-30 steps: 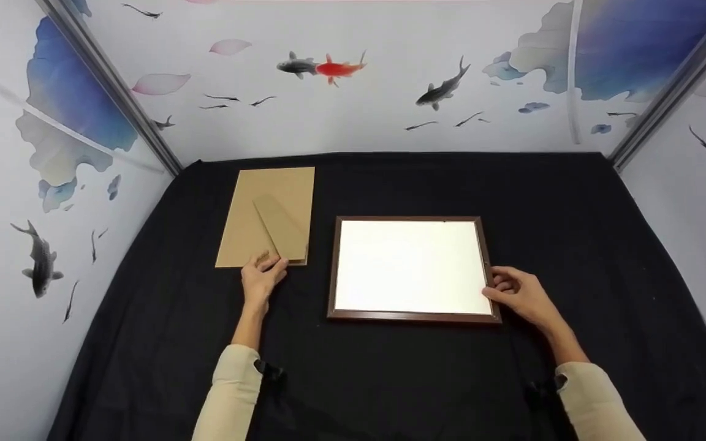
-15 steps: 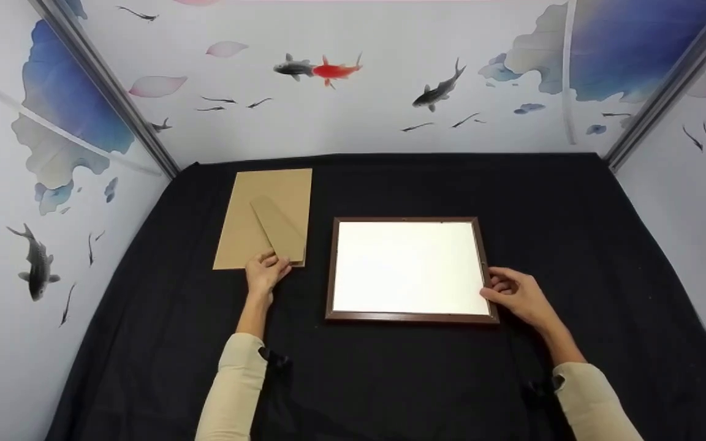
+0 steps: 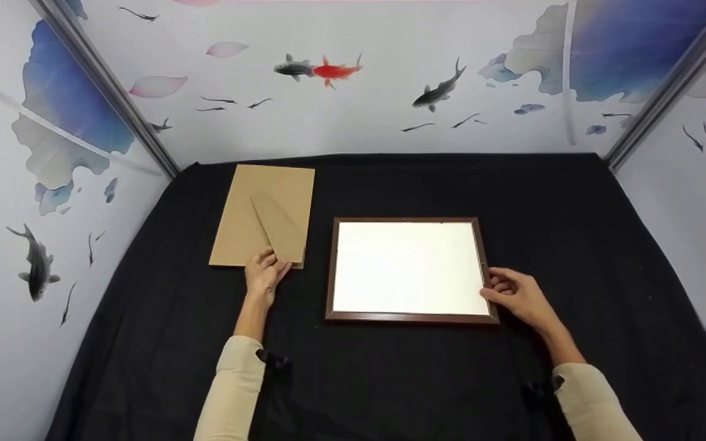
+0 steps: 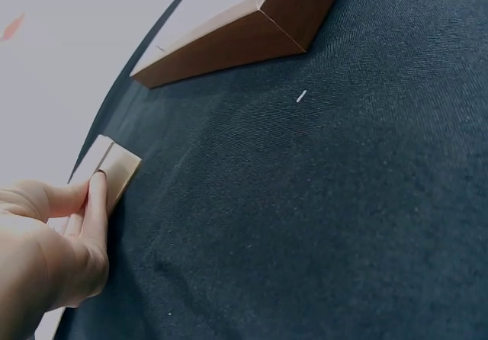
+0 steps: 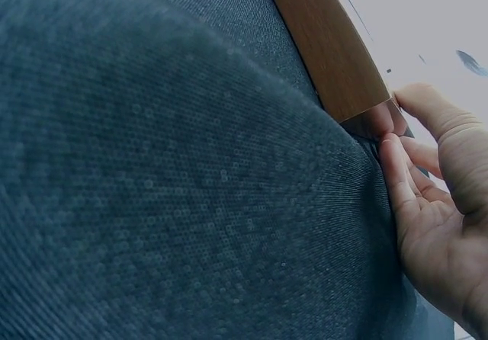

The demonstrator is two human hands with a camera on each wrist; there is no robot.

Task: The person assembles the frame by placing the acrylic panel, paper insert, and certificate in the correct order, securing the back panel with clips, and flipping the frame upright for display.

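Note:
A tan picture-frame backing board [image 3: 224, 236] with a tapered stand flap [image 3: 282, 233] lies at the left of the black cloth. My left hand [image 3: 262, 275] pinches the board's near edge beside the flap's wide end; in the left wrist view thumb and fingers of that hand [image 4: 57, 241] close on the edge. To the right lies a dark brown picture frame [image 3: 414, 317], its inside filled by a bright white panel [image 3: 408, 266]. My right hand [image 3: 521, 297] grips the frame's right side, thumb on top, fingers against the outer wall, as the right wrist view confirms.
Black cloth [image 3: 414, 380] covers the table. White panels [image 3: 365, 116] with painted fish and lotus leaves enclose the back and both sides. Metal posts [image 3: 671, 86] stand at the back corners.
The backing board has turned slightly clockwise in my left hand, its left side now farther back. The right hand and the picture frame hold still.

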